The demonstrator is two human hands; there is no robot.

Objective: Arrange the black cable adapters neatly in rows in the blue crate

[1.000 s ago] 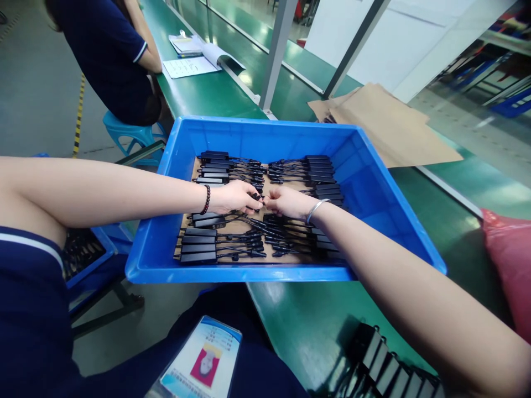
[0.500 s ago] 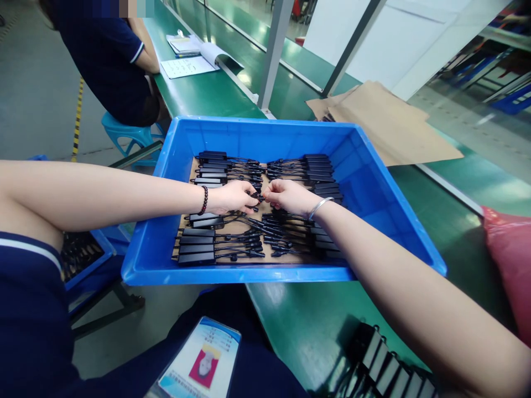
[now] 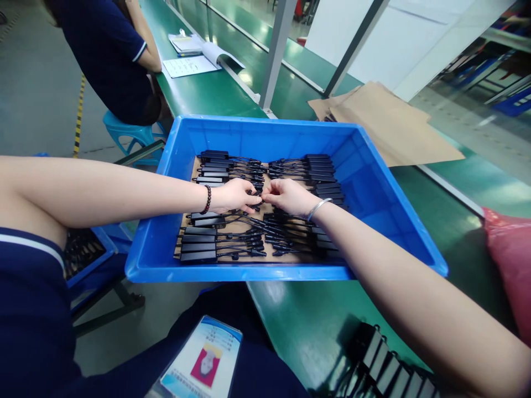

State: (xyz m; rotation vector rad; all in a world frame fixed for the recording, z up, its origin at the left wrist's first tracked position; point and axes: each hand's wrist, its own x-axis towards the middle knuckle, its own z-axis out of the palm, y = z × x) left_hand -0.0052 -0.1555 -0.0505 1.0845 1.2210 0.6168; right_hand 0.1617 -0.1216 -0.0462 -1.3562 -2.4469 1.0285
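Note:
A large blue plastic crate (image 3: 269,273) holds rows of black power adapters (image 3: 199,257) with short cables, laid on brown cardboard. The cable ends (image 3: 253,236) meet along the middle. My left hand (image 3: 236,196) reaches in from the left, its fingers closed on a black cable connector. From the right comes my right hand (image 3: 288,197), thumb and fingertips pinched together, almost touching the left fingertips. Whatever lies in this pinch is too small to make out. Adapters under both hands are partly hidden.
More adapters (image 3: 381,359) stand on the green bench (image 3: 282,326) at lower right. Cardboard sheets (image 3: 385,124) lie behind the crate, and a pink bag (image 3: 506,260) is at right. Another person (image 3: 112,55) sits at far left near papers (image 3: 191,66). A second blue crate (image 3: 103,243) stands at left.
My right fingertips have shifted slightly left against the left hand's fingers. The connector between the hands shows less now. The crate and adapters stay in place.

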